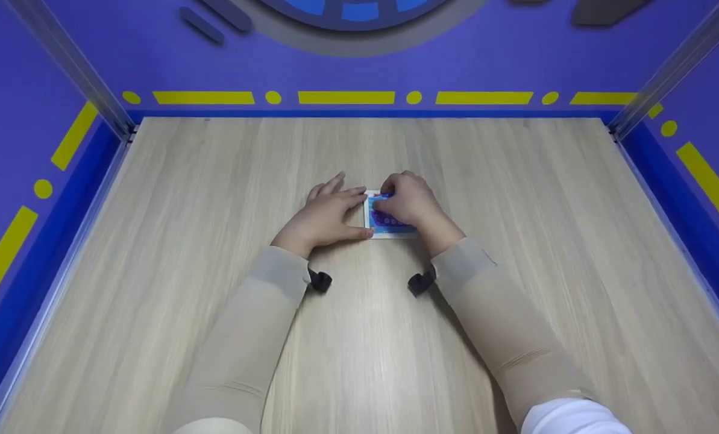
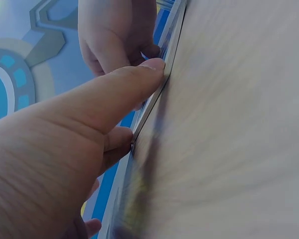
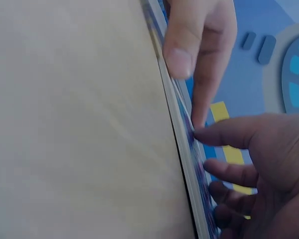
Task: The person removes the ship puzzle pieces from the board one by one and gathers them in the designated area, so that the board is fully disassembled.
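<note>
A small square picture board (image 1: 393, 229) lies flat on the table, with a white border and a blue and purple picture. My left hand (image 1: 326, 218) presses its left side with straight fingers, thumb at the near corner and a finger by the far one. In the left wrist view that thumb (image 2: 152, 63) rests on the board's edge. Over the picture, my right hand (image 1: 412, 198) bends its fingers down, covering the right part. Its thumb and fingertips (image 3: 209, 133) touch the surface in the right wrist view; whether they pinch a piece is hidden.
The wood-grain table (image 1: 359, 337) surrounds the board. Blue-purple panels (image 1: 359, 72) with yellow marks stand at the back and along both sides. A black wrist device (image 1: 319, 281) is strapped under the left sleeve, and another black device (image 1: 422, 283) under the right.
</note>
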The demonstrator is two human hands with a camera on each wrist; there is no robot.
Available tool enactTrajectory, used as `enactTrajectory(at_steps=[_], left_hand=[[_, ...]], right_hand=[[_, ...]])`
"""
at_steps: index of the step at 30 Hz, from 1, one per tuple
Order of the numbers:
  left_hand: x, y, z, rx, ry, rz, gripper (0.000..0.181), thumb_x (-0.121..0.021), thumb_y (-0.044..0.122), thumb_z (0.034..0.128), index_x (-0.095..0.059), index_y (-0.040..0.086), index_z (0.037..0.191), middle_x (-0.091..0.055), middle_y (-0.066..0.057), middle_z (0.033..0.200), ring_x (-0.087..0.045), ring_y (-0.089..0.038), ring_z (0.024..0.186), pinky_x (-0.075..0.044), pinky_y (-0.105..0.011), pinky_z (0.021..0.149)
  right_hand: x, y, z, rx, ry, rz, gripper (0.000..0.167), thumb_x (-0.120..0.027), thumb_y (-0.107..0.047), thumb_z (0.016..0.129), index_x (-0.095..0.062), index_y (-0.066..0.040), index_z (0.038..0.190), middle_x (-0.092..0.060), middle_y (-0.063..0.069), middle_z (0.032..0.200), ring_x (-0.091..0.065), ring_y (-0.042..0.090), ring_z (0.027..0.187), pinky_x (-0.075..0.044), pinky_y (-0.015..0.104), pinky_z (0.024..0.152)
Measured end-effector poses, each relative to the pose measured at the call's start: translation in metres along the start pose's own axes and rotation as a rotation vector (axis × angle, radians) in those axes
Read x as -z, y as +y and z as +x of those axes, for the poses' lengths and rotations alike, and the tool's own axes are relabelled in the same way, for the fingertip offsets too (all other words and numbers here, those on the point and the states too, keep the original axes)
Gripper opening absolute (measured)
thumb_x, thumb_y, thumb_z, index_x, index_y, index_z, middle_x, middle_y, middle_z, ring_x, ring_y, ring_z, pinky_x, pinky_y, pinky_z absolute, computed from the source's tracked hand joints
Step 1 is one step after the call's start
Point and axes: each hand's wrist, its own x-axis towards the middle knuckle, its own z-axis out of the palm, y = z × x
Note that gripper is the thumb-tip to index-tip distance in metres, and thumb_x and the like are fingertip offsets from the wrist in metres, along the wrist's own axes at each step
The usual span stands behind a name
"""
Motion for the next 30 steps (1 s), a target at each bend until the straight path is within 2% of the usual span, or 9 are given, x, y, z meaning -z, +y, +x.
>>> enactTrajectory(at_steps=[6,15,23,30], left_hand=[[0.0,0.0,0.0,-0.009,0.006,-0.012,0.093,-0.083,0.064,0.0966,-0.051,0.02,0.172,-0.042,0.007,0.183,-0.003,-0.03,0.181,-0.004,-0.062,0.145],[0.0,0.003,0.0,0.004,0.015,0.0,0.094,-0.083,0.064,0.0949,-0.052,0.02,0.171,-0.044,0.006,0.182,-0.003,-0.03,0.181,-0.004,-0.063,0.145],[-0.004,0.013,0.006,0.032,0.096,0.044,0.072,-0.081,0.059,0.0987,-0.07,0.016,0.156,-0.056,0.0,0.174,-0.013,-0.033,0.18,-0.014,-0.065,0.143],[-0.004,0.014,0.006,0.054,0.111,0.026,0.068,-0.084,0.055,0.0976,-0.072,0.016,0.152,-0.057,0.001,0.174,-0.015,-0.035,0.18,-0.015,-0.064,0.142]], right_hand=[[-0.007,-0.007,0.002,-0.069,0.053,-0.034,0.037,-0.079,-0.038,0.099,-0.079,-0.006,0.119,-0.071,0.016,0.132,-0.065,0.041,0.128,-0.051,0.06,0.114],[-0.014,-0.013,0.004,-0.107,0.089,-0.085,0.038,-0.077,-0.044,0.098,-0.076,-0.009,0.112,-0.071,0.014,0.125,-0.063,0.041,0.125,-0.047,0.06,0.114],[-0.019,-0.013,0.004,-0.114,0.118,-0.087,0.044,-0.08,-0.05,0.097,-0.077,-0.009,0.11,-0.072,0.014,0.122,-0.063,0.041,0.122,-0.046,0.06,0.115],[-0.02,-0.014,0.004,-0.111,0.14,-0.079,0.044,-0.082,-0.052,0.095,-0.078,-0.01,0.106,-0.073,0.011,0.119,-0.063,0.04,0.122,-0.045,0.061,0.115]])
